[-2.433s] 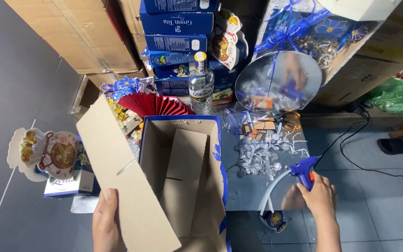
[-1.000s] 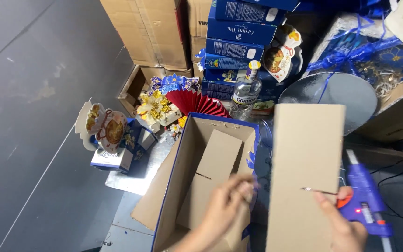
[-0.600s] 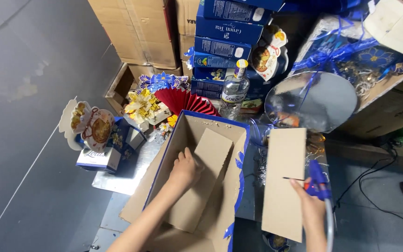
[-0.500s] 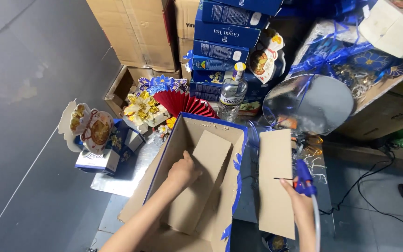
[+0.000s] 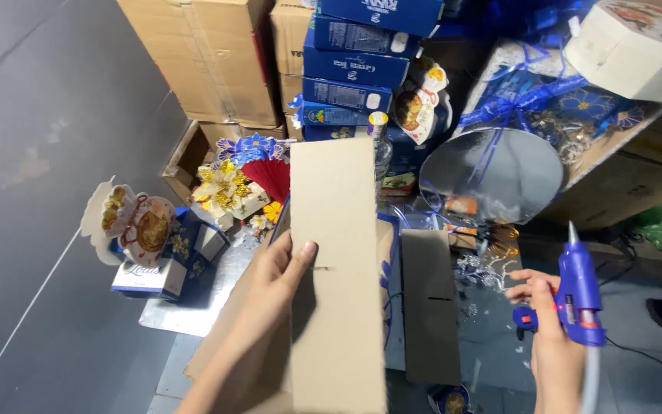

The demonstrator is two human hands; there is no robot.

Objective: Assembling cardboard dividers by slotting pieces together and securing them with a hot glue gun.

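Note:
My left hand (image 5: 273,280) grips a long brown cardboard strip (image 5: 336,268) with a small slit at its left edge and holds it up in front of the blue-edged open box (image 5: 387,238), which it mostly hides. A blue hot glue gun (image 5: 578,287), nozzle pointing up, is held in my right hand (image 5: 549,330) at the right. Between the two hands a second cardboard strip (image 5: 430,307) lies flat on the floor beside the box.
Stacked brown cartons (image 5: 201,61) and blue boxes (image 5: 358,69) line the back. A red paper fan with flowers (image 5: 258,172), a small decorated gift set (image 5: 143,238), a round clear-wrapped hamper (image 5: 492,172) and a black cable (image 5: 645,356) surround the work spot.
My left hand has left the box and lifted a cardboard strip. My right hand has laid its strip on the floor and now holds the glue gun upright.

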